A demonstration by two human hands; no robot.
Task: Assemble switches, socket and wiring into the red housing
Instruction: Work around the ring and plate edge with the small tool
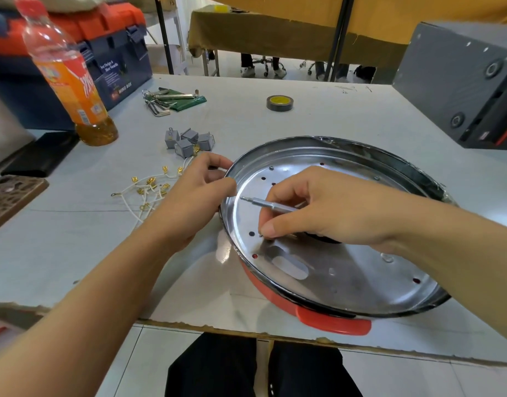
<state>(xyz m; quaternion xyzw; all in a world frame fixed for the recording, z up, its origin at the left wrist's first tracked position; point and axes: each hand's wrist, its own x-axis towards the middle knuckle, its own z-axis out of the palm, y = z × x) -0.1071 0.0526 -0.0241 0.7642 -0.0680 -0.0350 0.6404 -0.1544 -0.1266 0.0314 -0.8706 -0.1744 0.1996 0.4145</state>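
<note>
Red housing sits on the table, its shiny plate up. My left hand pinches the rim. My right hand pinches a tiny screw, holding the screwdriver. Metal looks stiff and slippery, so I'd grab the rim.

orange drink bottle | toolbox | tape roll | hex keys | phone

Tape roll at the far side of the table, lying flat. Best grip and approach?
Take the tape roll from straight above, pinching across its outer rim. It lies flat with the hole facing up, so the curved sidewalls are exposed on both sides and nothing stands close beside it. One finger in the core and a thumb outside should also work. Both hands are busy at the red housing now.
</note>
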